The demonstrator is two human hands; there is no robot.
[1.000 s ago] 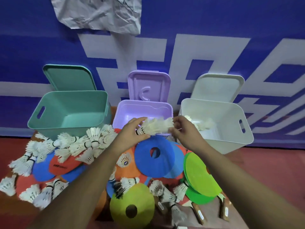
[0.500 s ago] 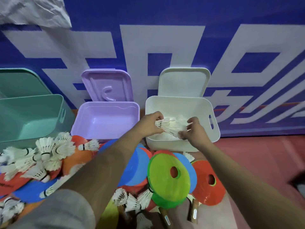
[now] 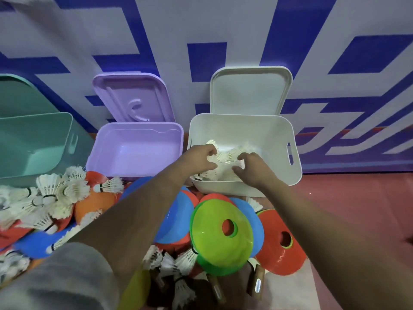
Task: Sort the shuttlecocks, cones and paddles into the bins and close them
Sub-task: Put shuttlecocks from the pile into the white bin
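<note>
From the head camera I make out the shuttlecocks (image 3: pixel 225 158) as a pale bunch low inside the white bin (image 3: pixel 295 173), the right-most of three bins along the far edge of the floor by the wall. I'd judge them close to weightless, with springy feather skirts that crush or bend if squeezed. The firm part is the rounded cork nose, so I'd take them there or cradle a nested row lightly from both ends; they should drop without harm. My left hand (image 3: pixel 200 158) reaches over the bin's near rim, its fingers and thumb curled round the left end of the bunch. My right hand (image 3: pixel 252 168) is at the other end with fingers bent over the feathers and thumb below, but the white glare hides whether it grips or merely rests there, so I cannot tell. The purple bin (image 3: pixel 134 172) holds nothing I can see. More loose shuttlecocks (image 3: pixel 55 193) lie heaped toward the left edge of the floor, cones (image 3: pixel 221 233) are piled in front of the bins, and paddle handles (image 3: pixel 257 283) poke out beneath them.
</note>
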